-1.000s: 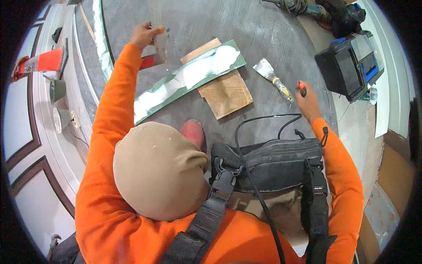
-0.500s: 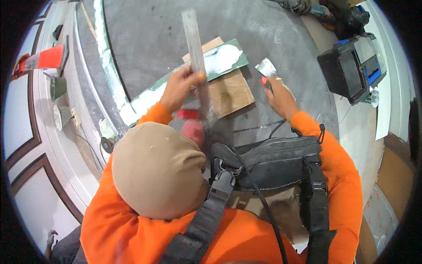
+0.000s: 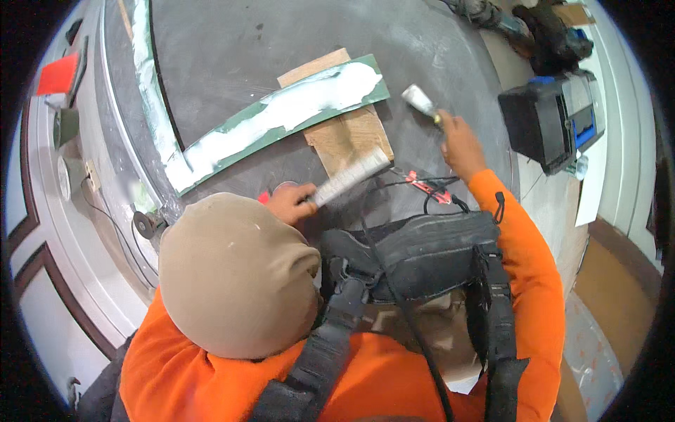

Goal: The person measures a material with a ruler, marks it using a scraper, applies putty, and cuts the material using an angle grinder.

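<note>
My left hand (image 3: 292,204) is closed on a long, pale metal-bladed scraper (image 3: 348,176), held slantwise below a wooden board (image 3: 337,137). My right hand (image 3: 460,144) grips a putty knife (image 3: 418,98) with a yellow-marked handle and smeared blade. A red cutter (image 3: 429,186) lies beside the black cord, just below that hand. A green strip (image 3: 373,91) coated in white paste rests across the board and a second wood piece (image 3: 313,67). Its left end meets another paste-coated strip (image 3: 148,84) running away from me.
Power tools (image 3: 506,28) lie at upper right near a black toolbox (image 3: 531,119). A red-bladed tool (image 3: 56,74), buckets (image 3: 70,176) and cables line the left side by panelled doors (image 3: 56,309). My black chest bag (image 3: 429,253) hangs below my hands.
My left hand came down and inward, swinging the long scraper from upright to slanted. My right hand let go of the red cutter, now lying down, and took hold of the putty knife.
</note>
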`<state>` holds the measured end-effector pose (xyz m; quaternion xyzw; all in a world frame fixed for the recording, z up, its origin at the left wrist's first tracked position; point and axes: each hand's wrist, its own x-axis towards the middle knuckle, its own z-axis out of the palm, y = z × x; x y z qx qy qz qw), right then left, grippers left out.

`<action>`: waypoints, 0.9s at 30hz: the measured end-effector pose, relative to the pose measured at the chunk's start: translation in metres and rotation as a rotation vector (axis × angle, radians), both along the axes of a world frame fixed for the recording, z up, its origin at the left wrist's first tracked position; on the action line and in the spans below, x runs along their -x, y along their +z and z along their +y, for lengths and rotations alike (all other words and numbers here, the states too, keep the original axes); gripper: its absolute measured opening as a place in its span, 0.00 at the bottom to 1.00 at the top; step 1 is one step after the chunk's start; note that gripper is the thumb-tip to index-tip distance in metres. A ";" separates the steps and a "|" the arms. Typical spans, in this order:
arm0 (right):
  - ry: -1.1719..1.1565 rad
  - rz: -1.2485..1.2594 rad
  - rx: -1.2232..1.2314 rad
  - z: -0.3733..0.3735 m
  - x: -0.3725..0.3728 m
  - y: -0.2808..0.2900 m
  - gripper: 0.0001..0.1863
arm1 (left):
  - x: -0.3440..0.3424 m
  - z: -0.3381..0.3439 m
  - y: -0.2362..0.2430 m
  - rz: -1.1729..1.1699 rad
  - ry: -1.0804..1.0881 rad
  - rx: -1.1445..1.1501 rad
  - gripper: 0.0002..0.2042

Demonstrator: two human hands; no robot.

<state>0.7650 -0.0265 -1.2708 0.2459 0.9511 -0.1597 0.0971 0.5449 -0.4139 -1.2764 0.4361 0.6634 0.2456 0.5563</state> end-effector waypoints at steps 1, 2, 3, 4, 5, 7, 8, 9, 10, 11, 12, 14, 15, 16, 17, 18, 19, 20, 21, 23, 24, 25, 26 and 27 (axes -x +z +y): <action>0.019 -0.009 -0.003 0.002 0.009 0.007 0.30 | -0.009 -0.005 -0.001 0.177 -0.016 -0.165 0.21; -0.012 0.019 0.001 0.007 0.026 0.027 0.28 | -0.008 -0.007 0.001 0.179 0.009 -0.162 0.21; -0.042 0.041 0.002 0.010 0.042 0.048 0.26 | -0.005 -0.007 0.003 0.175 -0.078 -0.063 0.20; -0.004 0.045 0.019 0.010 0.059 0.067 0.24 | -0.004 -0.010 0.003 0.168 -0.166 0.037 0.20; 0.029 0.046 0.030 0.010 0.074 0.088 0.22 | -0.008 -0.014 -0.004 0.186 -0.058 0.053 0.20; 0.099 -0.062 0.027 0.007 0.111 0.117 0.19 | -0.007 -0.016 0.002 0.191 -0.025 0.092 0.20; 0.145 -0.165 0.023 0.002 0.130 0.131 0.18 | -0.003 -0.016 0.004 0.200 -0.015 0.129 0.20; 0.141 -0.187 -0.076 -0.016 0.152 0.146 0.16 | 0.000 -0.018 0.001 0.223 -0.065 0.171 0.20; 0.145 -0.194 -0.083 -0.027 0.171 0.147 0.16 | 0.005 -0.021 -0.001 0.216 -0.061 0.165 0.20; 0.226 -0.216 -0.167 -0.032 0.190 0.149 0.14 | 0.008 -0.023 -0.001 0.211 -0.058 0.130 0.20; 0.314 -0.237 -0.245 -0.040 0.210 0.149 0.13 | 0.011 -0.026 0.000 0.207 -0.050 0.102 0.20; 0.342 -0.334 -0.273 -0.065 0.248 0.149 0.12 | 0.015 -0.034 0.004 0.193 -0.031 0.122 0.20; 0.367 -0.421 -0.293 -0.076 0.263 0.148 0.11 | 0.018 -0.038 0.005 0.190 -0.017 0.151 0.20; 0.383 -0.424 -0.303 -0.086 0.278 0.144 0.11 | 0.021 -0.047 -0.002 0.184 0.001 0.146 0.20; 0.415 -0.394 -0.344 -0.097 0.291 0.139 0.11 | 0.024 -0.054 -0.014 0.155 0.018 0.085 0.20; 0.433 -0.373 -0.376 -0.106 0.298 0.135 0.11 | 0.028 -0.057 -0.018 0.121 0.019 0.026 0.20; 0.437 -0.386 -0.378 -0.114 0.305 0.132 0.11 | 0.032 -0.061 -0.020 0.109 0.021 0.022 0.20; 0.433 -0.446 -0.374 -0.124 0.314 0.129 0.11 | 0.040 -0.063 -0.015 0.100 0.021 0.024 0.20; 0.428 -0.506 -0.369 -0.133 0.322 0.127 0.11 | 0.045 -0.066 -0.013 0.092 0.023 0.023 0.20; 0.416 -0.541 -0.343 -0.148 0.333 0.123 0.11 | 0.055 -0.073 -0.010 0.078 0.013 0.020 0.20; 0.394 -0.567 -0.315 -0.154 0.336 0.121 0.11 | 0.059 -0.076 -0.009 0.070 0.004 0.012 0.20; 0.394 -0.574 -0.318 -0.155 0.333 0.115 0.11 | 0.062 -0.079 -0.009 0.061 -0.002 0.006 0.20; 0.401 -0.572 -0.283 -0.151 0.328 0.106 0.12 | 0.066 -0.083 -0.010 0.056 -0.002 0.006 0.20; 0.406 -0.567 -0.252 -0.153 0.330 0.105 0.12 | 0.070 -0.086 -0.010 0.050 -0.002 0.006 0.20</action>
